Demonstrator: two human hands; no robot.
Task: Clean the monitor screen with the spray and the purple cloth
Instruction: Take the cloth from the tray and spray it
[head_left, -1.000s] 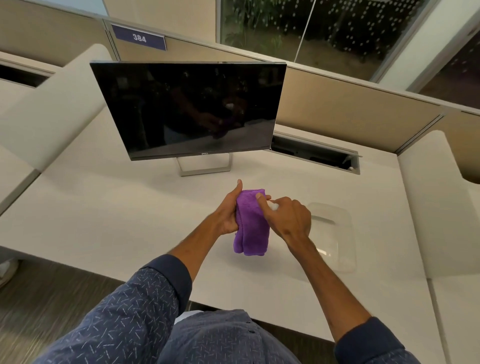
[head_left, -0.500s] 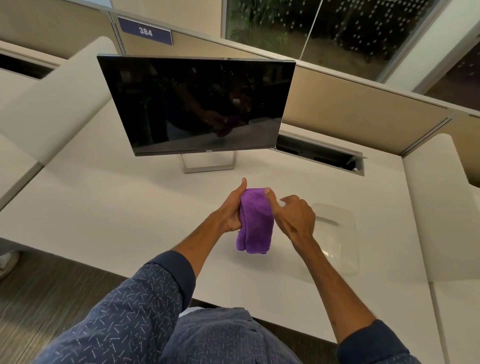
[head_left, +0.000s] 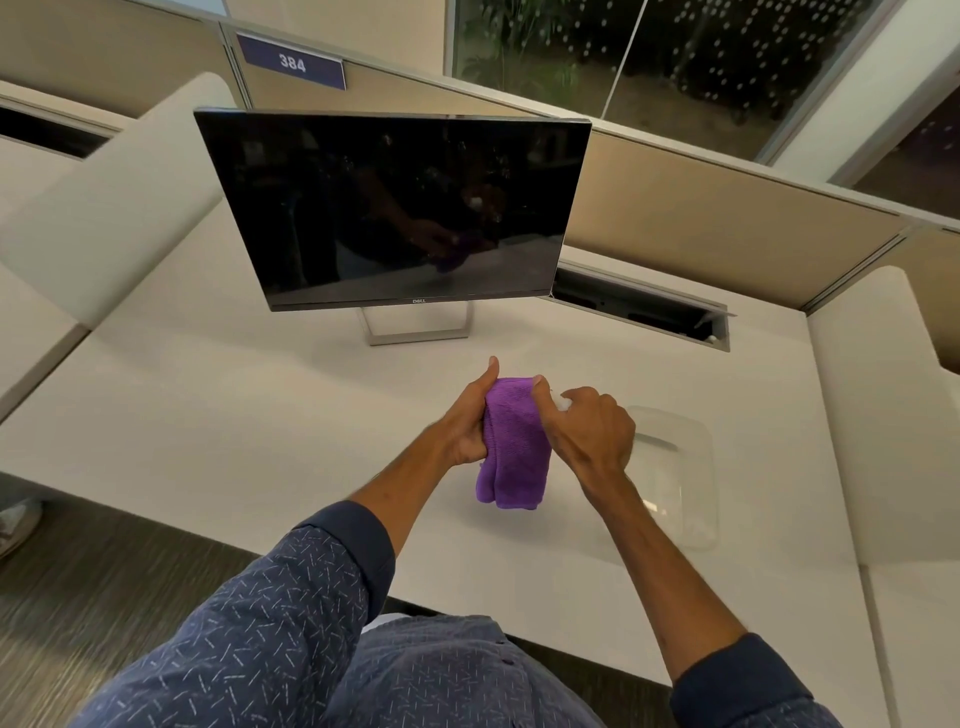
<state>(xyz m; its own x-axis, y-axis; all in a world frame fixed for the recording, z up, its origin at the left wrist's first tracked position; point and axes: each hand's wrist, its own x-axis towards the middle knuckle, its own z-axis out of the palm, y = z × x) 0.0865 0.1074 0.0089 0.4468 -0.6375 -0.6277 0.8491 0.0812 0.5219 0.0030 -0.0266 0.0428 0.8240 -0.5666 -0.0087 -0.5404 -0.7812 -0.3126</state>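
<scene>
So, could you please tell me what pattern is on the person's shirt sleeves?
Dark navy with small scattered white dashes, clearest on the left sleeve in the head view.

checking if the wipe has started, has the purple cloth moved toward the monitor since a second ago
No. The purple cloth hangs from the left hand just left of the clear tray, as before, well short of the monitor. Only the camera shifted.

Both hands are over the desk (head_left: 218, 441), the cloth (head_left: 514, 447) hanging between the left hand (head_left: 465, 426) and the right hand (head_left: 589, 428). The monitor (head_left: 395, 208) stands on the desk beyond the hands, slightly to their left. A tray (head_left: 691, 467) lies on the desk just right of the right hand. A cable slot (head_left: 639, 306) sits beyond the right hand, behind the monitor's right edge
</scene>
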